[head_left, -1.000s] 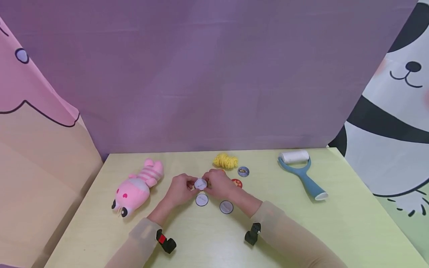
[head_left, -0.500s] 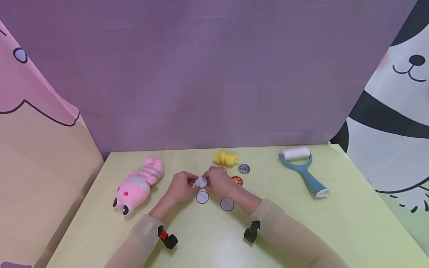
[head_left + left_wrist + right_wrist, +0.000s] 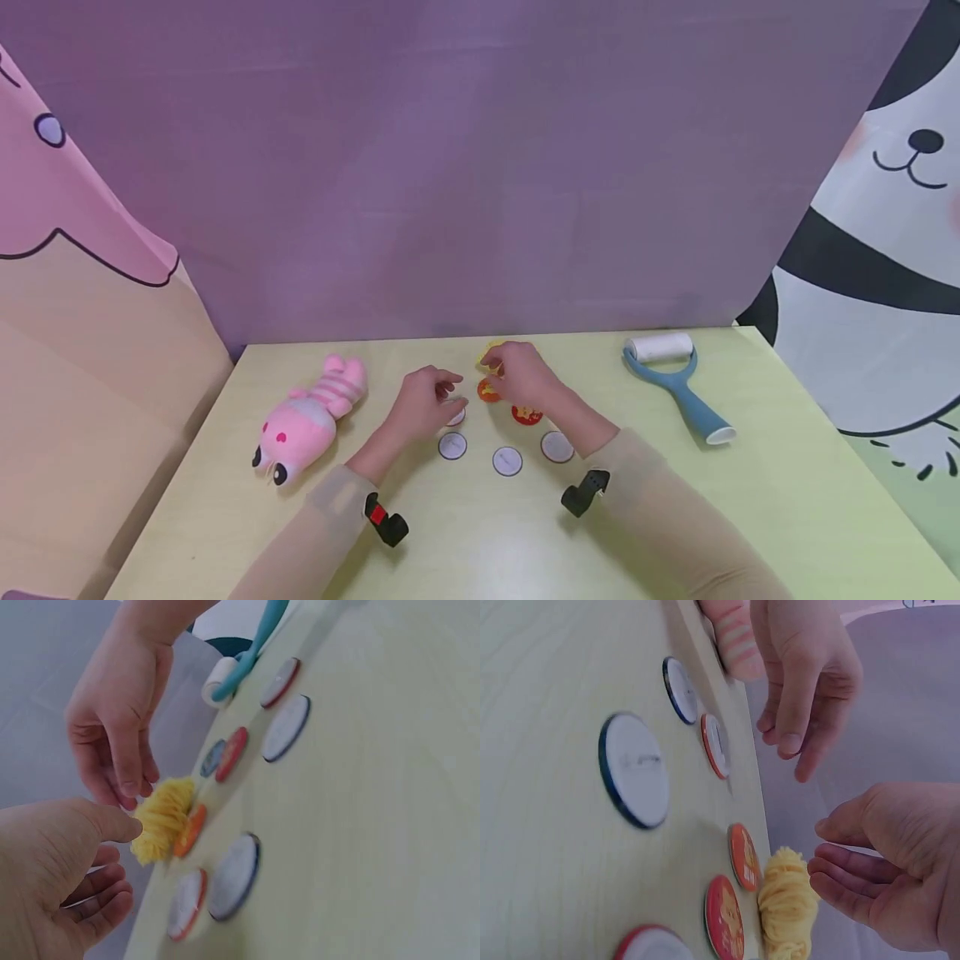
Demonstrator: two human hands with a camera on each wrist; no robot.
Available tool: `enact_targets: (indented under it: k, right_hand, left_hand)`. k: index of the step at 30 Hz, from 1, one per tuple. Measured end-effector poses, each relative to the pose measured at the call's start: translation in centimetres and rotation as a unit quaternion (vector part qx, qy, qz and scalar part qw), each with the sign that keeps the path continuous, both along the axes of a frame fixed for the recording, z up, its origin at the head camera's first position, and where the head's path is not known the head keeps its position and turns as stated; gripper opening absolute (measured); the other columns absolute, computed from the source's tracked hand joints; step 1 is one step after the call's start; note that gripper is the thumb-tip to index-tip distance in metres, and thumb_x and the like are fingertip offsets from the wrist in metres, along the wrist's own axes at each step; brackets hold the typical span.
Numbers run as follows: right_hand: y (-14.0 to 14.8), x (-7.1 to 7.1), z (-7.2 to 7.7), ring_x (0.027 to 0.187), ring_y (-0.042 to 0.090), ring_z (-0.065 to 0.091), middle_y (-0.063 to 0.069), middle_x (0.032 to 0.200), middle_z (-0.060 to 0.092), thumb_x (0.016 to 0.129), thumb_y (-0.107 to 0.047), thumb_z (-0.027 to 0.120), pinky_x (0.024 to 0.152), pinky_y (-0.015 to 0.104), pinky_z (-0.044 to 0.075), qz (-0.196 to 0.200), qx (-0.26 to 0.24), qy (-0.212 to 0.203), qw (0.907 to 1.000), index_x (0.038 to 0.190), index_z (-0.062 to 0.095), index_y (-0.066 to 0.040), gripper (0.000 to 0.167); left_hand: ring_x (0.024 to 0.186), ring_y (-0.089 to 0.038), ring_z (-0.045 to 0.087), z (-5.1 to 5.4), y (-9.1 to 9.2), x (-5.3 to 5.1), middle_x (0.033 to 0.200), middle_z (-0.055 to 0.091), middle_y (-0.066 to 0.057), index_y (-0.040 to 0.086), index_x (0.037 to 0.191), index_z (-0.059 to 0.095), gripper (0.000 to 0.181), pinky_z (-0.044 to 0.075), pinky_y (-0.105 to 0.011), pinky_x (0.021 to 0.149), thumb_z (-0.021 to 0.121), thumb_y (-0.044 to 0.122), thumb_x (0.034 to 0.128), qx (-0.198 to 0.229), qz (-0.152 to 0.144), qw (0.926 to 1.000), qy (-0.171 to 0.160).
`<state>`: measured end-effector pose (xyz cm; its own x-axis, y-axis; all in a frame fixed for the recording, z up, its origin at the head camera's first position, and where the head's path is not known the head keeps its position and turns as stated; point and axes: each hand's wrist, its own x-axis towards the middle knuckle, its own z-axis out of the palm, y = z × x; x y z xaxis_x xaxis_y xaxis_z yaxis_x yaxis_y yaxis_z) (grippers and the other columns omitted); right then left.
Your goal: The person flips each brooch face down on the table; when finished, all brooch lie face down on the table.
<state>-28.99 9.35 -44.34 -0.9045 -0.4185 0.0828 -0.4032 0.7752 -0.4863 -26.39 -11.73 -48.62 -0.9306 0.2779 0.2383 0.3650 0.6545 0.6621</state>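
My left hand (image 3: 427,402) hovers with relaxed fingers over a red-rimmed button badge (image 3: 187,904), which lies with its white pin back up. A second white-backed badge (image 3: 452,446) lies just nearer to me. Held above the table, my right hand (image 3: 522,375) is nearest an orange badge (image 3: 489,390) and a bundle of yellow yarn (image 3: 787,904). Its fingers are bent slightly and hold nothing in the right wrist view. A red badge (image 3: 527,414) lies under the right wrist. Two more white-backed badges, one in front (image 3: 507,461) and one to the right (image 3: 557,447), complete the curve.
A pink plush toy (image 3: 307,425) lies on the left of the table. On the right rests a lint roller (image 3: 682,387) with a blue handle. A blue badge (image 3: 213,758) shows beside the red one in the left wrist view. A purple cloth (image 3: 480,167) hangs behind.
Both hands have let go of the white-backed badge they held between them, and it lies on the table. My right hand has moved away and to the right, toward the yarn.
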Motion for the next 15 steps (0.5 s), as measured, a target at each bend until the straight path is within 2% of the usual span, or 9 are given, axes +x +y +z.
enact_targets:
  k: [4,7,12,15]
  right_hand:
    - [1.0,-0.2,0.1,0.109,0.03,0.072,0.015,0.117,0.077,0.097,-0.011,0.077,0.095,0.04,0.063,-0.006,0.02,-0.008,0.9997,0.123,0.075,-0.002,0.028]
    - [1.5,-0.2,-0.1,0.112,0.031,0.072,0.015,0.118,0.077,0.097,-0.011,0.076,0.097,0.041,0.063,-0.006,0.03,-0.008,0.9995,0.123,0.075,-0.002,0.028]
    - [2.1,-0.1,-0.6,0.107,0.03,0.073,0.014,0.113,0.079,0.096,-0.009,0.077,0.096,0.043,0.063,-0.003,0.046,0.0,0.9989,0.12,0.075,0.0,0.026]
    - [2.3,-0.1,-1.0,0.105,0.029,0.073,0.014,0.111,0.079,0.095,-0.01,0.077,0.095,0.043,0.063,0.004,0.054,0.004,0.9985,0.119,0.076,0.0,0.026]
  left_hand:
    - [0.093,-0.03,0.071,0.8,1.1,-0.7,0.106,0.075,-0.018,0.0,0.119,0.078,0.032,0.061,-0.038,0.085,0.083,0.014,0.0907,0.0,-0.018,0.9997,-0.014]
    - [0.101,-0.033,0.071,1.1,1.8,-1.1,0.113,0.075,-0.019,0.0,0.122,0.077,0.034,0.062,-0.041,0.09,0.083,0.014,0.0908,-0.007,-0.022,0.9992,-0.033]
    - [0.107,-0.03,0.07,1.2,2.6,-1.6,0.122,0.076,-0.017,0.001,0.126,0.076,0.038,0.062,-0.042,0.095,0.082,0.015,0.0916,-0.024,-0.015,0.9975,-0.064]
    - [0.107,-0.029,0.069,0.9,3.1,-1.8,0.124,0.077,-0.015,0.002,0.128,0.076,0.039,0.062,-0.04,0.093,0.083,0.016,0.0919,-0.031,-0.016,0.9962,-0.079]
